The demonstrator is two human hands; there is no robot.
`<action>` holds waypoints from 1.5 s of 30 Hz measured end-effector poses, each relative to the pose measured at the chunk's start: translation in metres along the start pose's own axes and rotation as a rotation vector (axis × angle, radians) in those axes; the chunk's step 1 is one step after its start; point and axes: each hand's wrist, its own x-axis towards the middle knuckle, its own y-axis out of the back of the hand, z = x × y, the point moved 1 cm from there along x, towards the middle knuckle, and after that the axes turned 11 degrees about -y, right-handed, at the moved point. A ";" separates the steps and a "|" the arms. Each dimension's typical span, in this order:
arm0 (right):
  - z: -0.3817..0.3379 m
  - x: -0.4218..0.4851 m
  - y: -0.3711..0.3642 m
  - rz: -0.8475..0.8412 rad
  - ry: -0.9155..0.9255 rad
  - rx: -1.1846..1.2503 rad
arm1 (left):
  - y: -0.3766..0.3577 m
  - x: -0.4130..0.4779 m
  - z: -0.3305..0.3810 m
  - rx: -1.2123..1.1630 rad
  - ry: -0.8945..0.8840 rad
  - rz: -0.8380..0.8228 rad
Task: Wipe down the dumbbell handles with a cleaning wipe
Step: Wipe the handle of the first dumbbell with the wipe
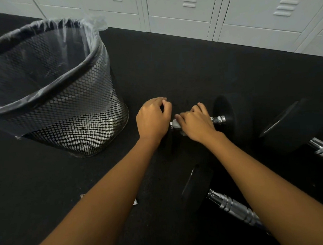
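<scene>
Since the bin stands at the far left with its clear liner folded over the rim, I take it that it is set near so a used wipe can be dropped in without getting up. A couple of small pale scraps lie on the black floor beside the left forearm; I cannot tell what they are. The left hand has its fingers curled over the near, left head of the dumbbell, seemingly to stop it rolling. Just right of it the white wipe peeks out at the left end of the handle, and the right hand is closed round wipe and bar together, so the cloth wraps the metal rather than dabs it. Only a short chrome stretch shows by the right head. That dumbbell lies on the floor, well short of the lockers. A second dumbbell lies nearer me and a third dumbbell at the right, both within reach, probably queued for the same treatment. No brand, label or weight marking can be read on anything here.
</scene>
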 end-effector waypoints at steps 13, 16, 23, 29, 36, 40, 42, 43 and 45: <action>-0.004 0.005 0.004 -0.165 0.003 -0.027 | 0.000 0.001 0.000 -0.001 0.004 -0.003; -0.003 0.009 0.004 -0.208 -0.056 -0.049 | 0.001 0.000 0.000 0.000 0.004 -0.002; -0.012 0.007 0.000 -0.270 -0.061 0.028 | 0.000 -0.001 0.000 0.008 0.004 -0.006; 0.002 -0.001 0.004 -0.207 -0.001 0.003 | 0.002 0.000 0.002 0.007 0.009 -0.010; -0.003 -0.005 0.004 -0.188 -0.053 -0.013 | 0.002 0.000 0.002 0.008 0.012 -0.014; -0.004 -0.012 0.000 -0.124 -0.009 0.011 | 0.002 -0.001 0.002 0.018 0.006 -0.014; -0.004 -0.018 -0.002 -0.080 0.037 0.016 | 0.003 -0.001 0.002 0.023 0.011 -0.015; -0.004 -0.021 -0.003 -0.053 0.069 0.024 | 0.003 -0.001 0.002 0.020 0.015 -0.015; -0.001 -0.026 -0.005 0.004 0.127 0.065 | 0.003 0.000 0.002 0.013 0.019 -0.016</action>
